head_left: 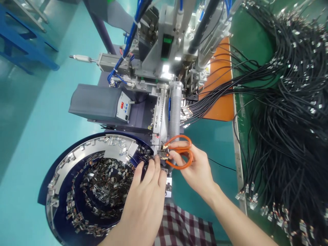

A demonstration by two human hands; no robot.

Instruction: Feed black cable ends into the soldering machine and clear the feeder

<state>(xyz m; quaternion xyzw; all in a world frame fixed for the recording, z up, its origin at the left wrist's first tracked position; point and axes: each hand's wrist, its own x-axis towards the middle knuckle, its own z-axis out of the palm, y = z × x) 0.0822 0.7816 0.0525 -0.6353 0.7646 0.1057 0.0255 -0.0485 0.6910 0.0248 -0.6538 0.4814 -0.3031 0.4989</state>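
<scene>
My right hand [196, 167] is closed around orange-handled scissors [188, 163]. Their tips point left at the end of the metal feed track [160, 118], beside a small dark block with a red light [164, 154]. Fingers slightly apart, my left hand [147, 196] reaches over the right rim of the round feeder bowl [52, 186], its fingertips near that block. What lies under those fingertips is hidden. Many small metal connector shells [110, 182] fill the bowl and line its spiral ledge.
A machine [151, 65] with blue air hoses stands ahead. Left of the track sits a grey control box [97, 102] with a red display. Black cables [289, 136] with metal ends cover the green table at right, some crossing an orange board [221, 82]. A blue stool [23, 37] stands far left.
</scene>
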